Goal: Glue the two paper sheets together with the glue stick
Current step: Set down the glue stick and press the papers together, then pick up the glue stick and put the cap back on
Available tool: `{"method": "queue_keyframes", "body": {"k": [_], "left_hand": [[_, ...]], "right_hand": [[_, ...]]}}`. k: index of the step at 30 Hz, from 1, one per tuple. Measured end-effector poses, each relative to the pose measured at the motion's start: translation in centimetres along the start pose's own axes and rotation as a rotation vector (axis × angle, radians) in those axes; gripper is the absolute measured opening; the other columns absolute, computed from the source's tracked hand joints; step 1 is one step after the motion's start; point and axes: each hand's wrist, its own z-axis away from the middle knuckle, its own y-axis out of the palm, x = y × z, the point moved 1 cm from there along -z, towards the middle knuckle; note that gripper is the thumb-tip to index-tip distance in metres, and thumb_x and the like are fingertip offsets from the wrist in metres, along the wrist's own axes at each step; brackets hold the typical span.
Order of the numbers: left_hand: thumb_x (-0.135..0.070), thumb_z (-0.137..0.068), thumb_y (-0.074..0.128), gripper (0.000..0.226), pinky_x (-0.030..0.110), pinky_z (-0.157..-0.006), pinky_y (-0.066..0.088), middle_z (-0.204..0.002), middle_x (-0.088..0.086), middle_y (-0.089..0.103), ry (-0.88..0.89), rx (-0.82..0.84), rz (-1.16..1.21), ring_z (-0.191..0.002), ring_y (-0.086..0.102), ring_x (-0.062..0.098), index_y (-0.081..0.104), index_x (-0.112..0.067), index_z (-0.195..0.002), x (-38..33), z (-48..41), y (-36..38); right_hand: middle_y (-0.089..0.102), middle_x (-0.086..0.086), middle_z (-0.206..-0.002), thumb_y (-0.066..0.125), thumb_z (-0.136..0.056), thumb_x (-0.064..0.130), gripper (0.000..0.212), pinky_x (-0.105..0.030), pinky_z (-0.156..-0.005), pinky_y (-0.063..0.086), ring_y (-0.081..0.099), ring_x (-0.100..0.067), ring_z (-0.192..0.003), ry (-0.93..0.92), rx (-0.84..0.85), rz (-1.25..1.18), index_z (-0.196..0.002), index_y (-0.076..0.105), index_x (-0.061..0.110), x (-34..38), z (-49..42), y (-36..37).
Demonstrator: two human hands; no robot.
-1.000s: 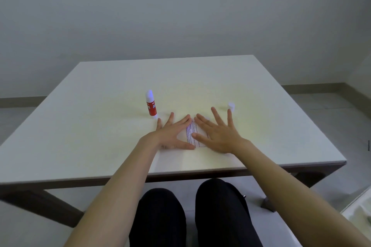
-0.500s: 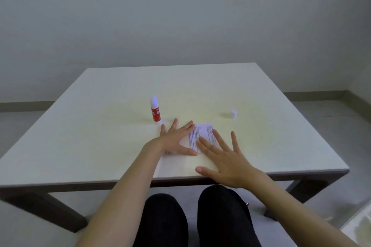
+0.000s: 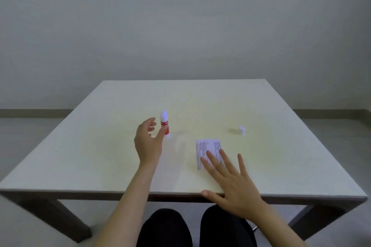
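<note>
Pale grey wall fills the background behind a square, light-coloured table [image 3: 281, 106], which we view from the near edge. Our left hand [image 3: 147, 142] is raised over the left-centre of the surface, fingers spread apart and curled loosely, gripping nothing; the thumb tip sits in front of the lower body of the glue stick [image 3: 165, 124], and we cannot tell whether it makes contact. That stick stands upright, red body below and white tip above, with no cap fitted. A small white cap [image 3: 242, 130] stands well apart on the right side of the table, farther away than the paper. Printed paper [image 3: 207, 150] lies flat right of centre, between the stick and the cap but nearer to us; whether it is one sheet or two stacked sheets cannot be determined from this view. Our right hand [image 3: 232, 184] is flat and open, fingers splayed, with two fingertips overlapping the near portion of the paper and the thumb at the near table edge. Dark-clad knees [image 3: 192, 226] are visible below the table edge
</note>
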Motion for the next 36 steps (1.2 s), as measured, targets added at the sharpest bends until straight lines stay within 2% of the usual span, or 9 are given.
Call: {"method": "queue_keyframes", "body": {"k": [3,6,10,14,20,25,28,32,36], "left_hand": [[-0.028,-0.079,0.073,0.06,0.036,-0.099,0.043,-0.13,0.005,0.06,-0.152,0.115,-0.098,-0.121,0.055,0.022,0.052,-0.011,-0.133,0.5,-1.5,1.3],[-0.027,-0.081,0.069,0.022,0.028,-0.074,0.044,-0.101,0.005,0.071,-0.134,0.127,-0.155,-0.097,0.063,0.025,0.068,-0.013,-0.098,0.0,-1.5,2.6],[-0.025,-0.084,0.06,0.03,0.021,-0.053,0.035,-0.055,-0.004,0.064,-0.122,0.142,-0.055,-0.05,0.049,0.004,0.061,-0.012,-0.057,-1.7,-0.2,2.5],[-0.026,-0.079,0.069,0.024,0.019,-0.072,0.043,-0.071,-0.007,0.074,-0.219,0.351,0.29,-0.078,0.068,0.013,0.071,-0.029,-0.056,-5.4,2.8,3.2],[-0.019,-0.09,0.061,0.012,0.026,-0.088,0.049,-0.093,0.002,0.076,-0.202,0.54,0.489,-0.09,0.072,0.015,0.07,-0.019,-0.082,-8.3,4.8,4.0],[-0.017,-0.089,0.061,0.012,0.019,-0.081,0.051,-0.09,0.0,0.077,-0.159,0.542,0.496,-0.084,0.072,0.01,0.071,-0.018,-0.084,-8.6,5.2,3.6],[-0.015,-0.086,0.065,0.008,0.02,-0.081,0.052,-0.092,0.006,0.076,-0.17,0.515,0.512,-0.088,0.072,0.016,0.072,-0.018,-0.082,-8.7,5.7,3.7],[-0.017,-0.081,0.071,0.002,0.025,-0.086,0.049,-0.095,0.009,0.076,-0.223,0.478,0.519,-0.094,0.072,0.023,0.072,-0.017,-0.083,-8.5,6.3,4.0],[-0.017,-0.079,0.073,0.014,0.024,-0.085,0.05,-0.097,0.012,0.076,-0.248,0.455,0.523,-0.096,0.071,0.025,0.072,-0.008,-0.09,-8.2,6.2,4.1]], "right_hand": [[-0.008,0.019,-0.158,0.015,-0.081,0.078,0.077,-0.046,-0.115,-0.009,-0.013,-0.012,-0.146,0.05,-0.069,-0.096,-0.146,-0.005,0.043,-0.2,0.1,-0.1],[0.036,0.009,-0.151,0.025,-0.085,0.072,0.069,-0.036,-0.11,0.019,0.032,-0.016,-0.14,0.129,-0.176,-0.12,-0.142,0.036,0.033,-0.2,0.1,0.3],[0.07,0.009,-0.103,0.064,-0.082,0.039,0.022,-0.024,-0.085,0.045,0.061,-0.01,-0.098,0.227,-0.488,-0.415,-0.095,0.07,0.022,-0.7,-0.4,0.2],[0.054,-0.005,-0.047,0.066,-0.086,0.017,0.024,-0.017,-0.049,0.039,0.051,-0.014,-0.041,0.521,-0.512,-0.831,-0.064,0.062,0.007,-0.6,-2.0,-2.2],[0.07,-0.01,-0.067,0.038,-0.096,0.046,0.053,-0.029,-0.056,0.043,0.048,-0.02,-0.042,0.647,-0.014,-1.687,-0.096,0.069,0.002,0.4,-5.1,-6.1],[0.068,-0.014,-0.07,0.052,-0.093,0.016,0.022,-0.026,-0.061,0.058,0.067,-0.019,-0.055,0.519,-0.126,-1.925,-0.09,0.063,-0.003,0.3,-4.7,-6.4],[0.07,-0.01,-0.08,0.061,-0.086,0.005,0.003,-0.021,-0.072,0.056,0.071,-0.021,-0.074,0.405,-0.352,-1.704,-0.086,0.06,0.002,0.9,-4.2,-6.0],[0.062,-0.001,-0.085,0.068,-0.081,0.003,0.017,-0.023,-0.067,0.048,0.058,-0.017,-0.075,0.226,-0.726,-0.591,-0.087,0.052,0.006,0.8,-3.7,-4.4],[0.064,0.003,-0.082,0.062,-0.087,0.031,0.031,-0.022,-0.067,0.048,0.06,-0.017,-0.069,0.455,-0.468,-1.036,-0.109,0.051,0.013,0.7,-4.2,-5.4]]}}
